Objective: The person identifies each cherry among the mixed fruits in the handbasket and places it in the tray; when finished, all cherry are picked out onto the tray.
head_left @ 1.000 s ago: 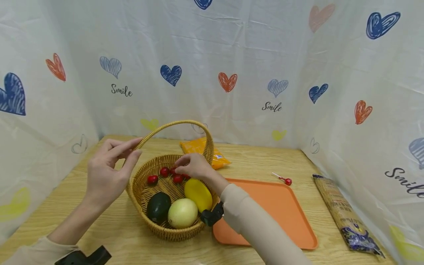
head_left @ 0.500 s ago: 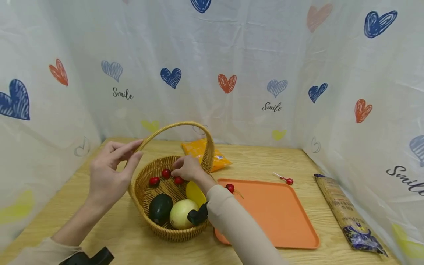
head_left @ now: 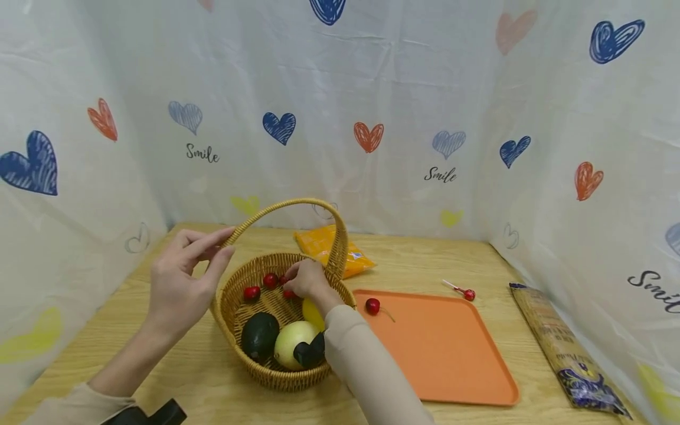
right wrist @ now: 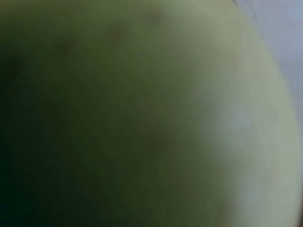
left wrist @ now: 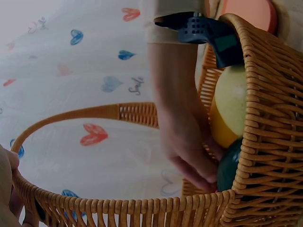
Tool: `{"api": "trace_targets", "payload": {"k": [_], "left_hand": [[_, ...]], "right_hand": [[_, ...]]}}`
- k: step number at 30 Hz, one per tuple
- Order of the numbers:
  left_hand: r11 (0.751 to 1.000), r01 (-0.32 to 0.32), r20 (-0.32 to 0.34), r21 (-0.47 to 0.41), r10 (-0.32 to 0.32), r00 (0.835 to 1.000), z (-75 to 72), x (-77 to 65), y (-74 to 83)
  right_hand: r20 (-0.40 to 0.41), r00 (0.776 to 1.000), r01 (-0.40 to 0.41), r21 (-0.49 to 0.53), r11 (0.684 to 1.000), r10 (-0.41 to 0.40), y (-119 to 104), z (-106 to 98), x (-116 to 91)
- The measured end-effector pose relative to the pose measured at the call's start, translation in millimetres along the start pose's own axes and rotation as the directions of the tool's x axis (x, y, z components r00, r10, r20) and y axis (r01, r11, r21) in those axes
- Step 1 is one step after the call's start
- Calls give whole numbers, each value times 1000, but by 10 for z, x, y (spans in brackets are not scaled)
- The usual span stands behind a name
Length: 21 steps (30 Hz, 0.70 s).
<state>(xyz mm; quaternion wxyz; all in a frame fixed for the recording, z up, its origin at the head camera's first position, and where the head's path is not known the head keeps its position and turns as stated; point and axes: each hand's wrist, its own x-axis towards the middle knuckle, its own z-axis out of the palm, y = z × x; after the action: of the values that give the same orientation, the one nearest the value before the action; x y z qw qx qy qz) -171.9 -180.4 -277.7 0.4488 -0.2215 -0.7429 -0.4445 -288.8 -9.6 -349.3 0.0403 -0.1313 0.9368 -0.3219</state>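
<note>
In the head view, my left hand [head_left: 183, 280] pinches the left side of the arched handle [head_left: 287, 203] of a wicker basket [head_left: 284, 381]. My right hand [head_left: 310, 280] reaches into the basket, fingertips among red cherries [head_left: 270, 280] near its far wall. One cherry lies right at those fingertips; whether they pinch it is hidden. Below the hand are a dark green avocado-like fruit [head_left: 260, 336], a round pale green fruit [head_left: 289, 342] and a partly covered yellow fruit [head_left: 313, 314]. The right wrist view is filled by the blurred pale green fruit [right wrist: 189, 118].
An orange tray [head_left: 441, 354] right of the basket bears one stemmed cherry [head_left: 373, 306]. Past its far edge lies a red lollipop [head_left: 467, 294]. A long brown packet [head_left: 571, 351] lies at the far right, an orange packet [head_left: 356, 260] behind the basket. Printed curtains surround the table.
My right forearm has swung left, uncovering the cherry on the tray. The right fingers stay among the cherries, shifting slightly right lately. My left hand keeps its hold on the handle.
</note>
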Motion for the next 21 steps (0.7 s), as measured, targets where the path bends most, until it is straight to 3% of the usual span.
{"api": "trace_targets", "payload": {"k": [13,21], "left_hand": [[1000,-4,4,-17,4,1000,20,5,24],[1000,7,5,-16,-7,1000,9,-10,14]], "right_hand": [[75,997,49,-216,975,-34,15,61,-63],[75,995,76,-90,993,-69,20,1,-59]]}}
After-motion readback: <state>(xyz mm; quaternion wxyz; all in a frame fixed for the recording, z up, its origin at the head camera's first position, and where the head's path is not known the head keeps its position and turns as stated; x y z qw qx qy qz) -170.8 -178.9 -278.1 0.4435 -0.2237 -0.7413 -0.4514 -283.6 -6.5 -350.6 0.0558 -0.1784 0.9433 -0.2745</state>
